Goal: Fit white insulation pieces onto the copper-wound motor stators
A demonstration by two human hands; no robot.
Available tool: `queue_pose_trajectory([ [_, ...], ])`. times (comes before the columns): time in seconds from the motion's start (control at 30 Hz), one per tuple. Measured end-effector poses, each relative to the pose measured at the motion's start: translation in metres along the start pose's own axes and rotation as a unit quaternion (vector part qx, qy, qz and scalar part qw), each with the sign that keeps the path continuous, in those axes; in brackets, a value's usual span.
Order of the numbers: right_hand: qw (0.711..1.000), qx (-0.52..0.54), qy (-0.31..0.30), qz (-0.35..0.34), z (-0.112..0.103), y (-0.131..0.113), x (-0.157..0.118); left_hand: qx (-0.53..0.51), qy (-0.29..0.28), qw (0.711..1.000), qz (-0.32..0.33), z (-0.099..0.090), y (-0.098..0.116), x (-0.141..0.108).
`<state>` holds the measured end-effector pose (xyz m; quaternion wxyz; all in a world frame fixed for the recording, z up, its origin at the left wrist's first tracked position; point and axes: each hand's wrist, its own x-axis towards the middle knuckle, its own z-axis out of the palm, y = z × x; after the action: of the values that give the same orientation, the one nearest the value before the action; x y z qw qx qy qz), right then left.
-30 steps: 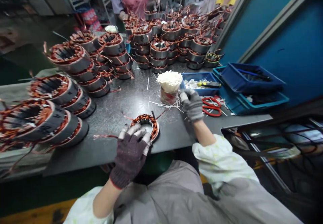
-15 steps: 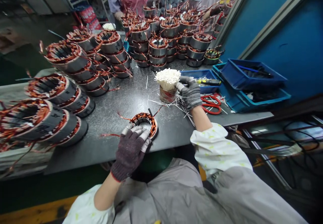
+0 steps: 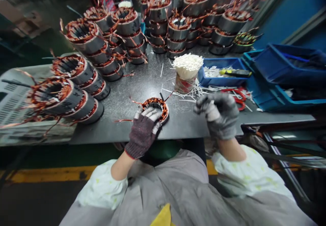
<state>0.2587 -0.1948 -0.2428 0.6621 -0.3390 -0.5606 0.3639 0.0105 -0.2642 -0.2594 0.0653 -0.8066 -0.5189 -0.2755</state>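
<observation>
A small motor stator (image 3: 165,112) with copper windings lies on the dark table close to its front edge. My left hand (image 3: 144,126), in a dark purple glove with pale fingertips, rests on it, fingers gripping over the near rim. To the right, my right hand (image 3: 219,112) in a grey glove is raised above the table edge and blurred by motion. Its fingers look pinched together; whatever may be between them cannot be made out. Beyond it, a packed bundle of white cable ties (image 3: 187,64) stands upright in a round can (image 3: 183,85), with loose white strips (image 3: 197,92) around its foot.
Stacked stators (image 3: 86,39) stand at the left and across the back. On the right are a blue bin (image 3: 212,80) with a yellow-and-black tool (image 3: 235,73) across it, red-handled scissors (image 3: 240,100), and larger blue trays (image 3: 282,66). A person stands behind the stacks.
My right hand has left the cable ties bundle and come back toward me and to the right. My left hand stays on the stator. The view has tilted down.
</observation>
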Motion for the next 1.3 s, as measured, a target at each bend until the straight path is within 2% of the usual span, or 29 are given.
queue_pose_trajectory([
  [0.1, 0.989, -0.055, -0.131, -0.041, -0.009, -0.013, -0.057, 0.000, -0.028, 0.999, -0.017, 0.000, 0.001, -0.001],
  [0.2, 0.971, -0.078, -0.212, -0.073, -0.017, -0.018, -0.085, -0.003, -0.045, 0.999, -0.024, -0.001, 0.000, -0.001],
  [0.4, 0.958, -0.071, -0.265, -0.086, -0.015, -0.015, -0.092, -0.004, -0.033, 0.999, -0.005, -0.001, -0.003, -0.001],
  [0.5, 0.955, -0.103, -0.276, -0.047, -0.011, -0.014, -0.098, -0.010, -0.022, 1.000, -0.002, -0.002, -0.003, 0.000],
  [0.67, 0.946, -0.087, -0.311, -0.001, 0.000, -0.006, -0.094, -0.002, -0.024, 1.000, -0.003, -0.006, 0.001, 0.004],
  [0.77, 0.951, -0.079, -0.298, 0.003, 0.015, 0.010, -0.080, -0.010, -0.006, 1.000, -0.026, -0.004, 0.005, 0.005],
  [0.87, 0.965, -0.061, -0.255, 0.014, 0.031, 0.024, -0.069, -0.021, 0.028, 0.996, -0.084, 0.003, 0.010, 0.004],
  [0.93, 0.972, -0.042, -0.224, 0.061, 0.039, 0.028, -0.066, -0.023, 0.056, 0.988, -0.139, 0.008, 0.011, 0.003],
  [1.0, 0.972, -0.011, -0.183, 0.146, 0.045, 0.027, -0.066, -0.032, 0.077, 0.982, -0.169, 0.012, 0.013, 0.004],
  [1.07, 0.960, 0.029, -0.140, 0.242, 0.050, 0.023, -0.065, -0.053, 0.093, 0.983, -0.147, 0.013, 0.013, 0.006],
  [1.13, 0.943, 0.069, -0.113, 0.305, 0.053, 0.019, -0.064, -0.063, 0.107, 0.988, -0.097, 0.012, 0.014, 0.009],
  [1.2, 0.936, 0.082, -0.112, 0.324, 0.054, 0.016, -0.063, -0.049, 0.114, 0.990, -0.062, 0.010, 0.014, 0.010],
  [1.3, 0.946, 0.042, -0.128, 0.296, 0.054, 0.016, -0.060, -0.024, 0.093, 0.994, -0.047, 0.008, 0.014, 0.011],
])
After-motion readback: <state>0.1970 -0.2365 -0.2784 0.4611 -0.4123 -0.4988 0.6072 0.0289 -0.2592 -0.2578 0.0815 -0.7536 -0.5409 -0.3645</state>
